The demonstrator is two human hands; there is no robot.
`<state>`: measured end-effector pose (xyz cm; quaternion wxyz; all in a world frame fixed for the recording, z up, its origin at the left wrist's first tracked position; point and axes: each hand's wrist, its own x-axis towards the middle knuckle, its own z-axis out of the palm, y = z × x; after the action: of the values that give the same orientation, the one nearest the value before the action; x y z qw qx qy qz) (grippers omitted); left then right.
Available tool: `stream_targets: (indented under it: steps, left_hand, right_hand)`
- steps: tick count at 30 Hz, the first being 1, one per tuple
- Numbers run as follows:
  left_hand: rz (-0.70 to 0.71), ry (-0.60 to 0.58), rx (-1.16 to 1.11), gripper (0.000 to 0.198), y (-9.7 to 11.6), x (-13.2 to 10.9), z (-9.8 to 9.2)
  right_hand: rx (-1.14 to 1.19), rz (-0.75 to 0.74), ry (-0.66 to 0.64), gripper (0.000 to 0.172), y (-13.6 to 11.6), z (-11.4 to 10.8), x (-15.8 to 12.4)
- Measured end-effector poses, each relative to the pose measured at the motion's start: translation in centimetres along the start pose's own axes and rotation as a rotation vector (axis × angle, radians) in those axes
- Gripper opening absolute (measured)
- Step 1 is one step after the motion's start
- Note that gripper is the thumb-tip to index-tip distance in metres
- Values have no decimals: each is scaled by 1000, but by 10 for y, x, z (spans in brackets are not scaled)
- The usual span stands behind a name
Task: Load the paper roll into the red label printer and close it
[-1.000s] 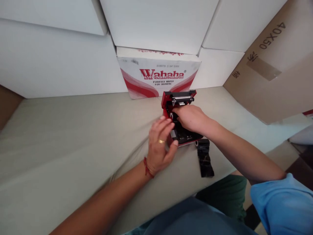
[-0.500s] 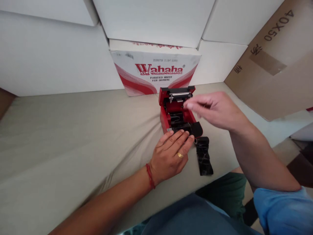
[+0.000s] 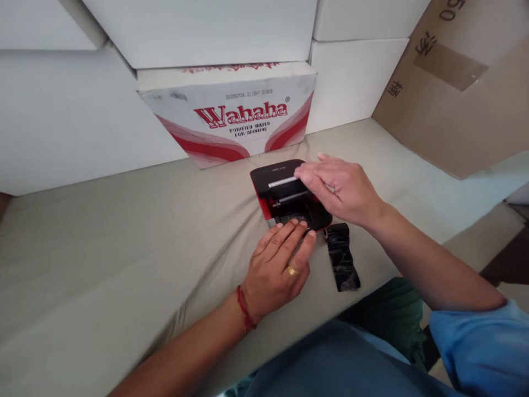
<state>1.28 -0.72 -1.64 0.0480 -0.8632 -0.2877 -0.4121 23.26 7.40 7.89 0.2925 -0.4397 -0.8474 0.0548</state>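
A small red and black label printer (image 3: 265, 210) sits on the cloth-covered surface, its black lid (image 3: 275, 172) tilted and partly lowered over the dark inside. My left hand (image 3: 281, 262), with a gold ring and a red string bracelet, rests with fingers stretched over the printer's black front edge. At the lid's right side, my right hand (image 3: 341, 187) has its fingers and thumb closed around the edge; part of the grip is hidden. Beside the printer's near right corner lies a roll of black ribbon or film (image 3: 342, 256), partly unrolled and wrinkled.
Behind the printer stands a white and red Wahaha water carton (image 3: 231, 121). White boxes (image 3: 359, 82) line the back, and a large brown cardboard box (image 3: 450, 105) leans at the right. The pale cloth (image 3: 103, 264) has wrinkles left of the printer.
The printer lid has swung down from upright to partly lowered. My right hand has come onto its right edge from above the inside. The left hand stays at the front; the view has shifted.
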Motion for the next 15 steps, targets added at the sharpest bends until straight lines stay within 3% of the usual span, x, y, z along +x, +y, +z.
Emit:
stream_targets:
  steps: [5, 11, 15]
  left_hand:
    - [-6, -18, -36, 76, 0, 0, 0]
    - [5, 7, -63, 81, -4, 7, -5]
    - [-131, 100, -234, 80, -9, 4, -10]
  right_hand:
    - [-69, 6, -89, 38, -8, 9, -30]
    - [-50, 46, -38, 39, -14, 17, -36]
    - [32, 81, 29, 37, -10, 22, -38]
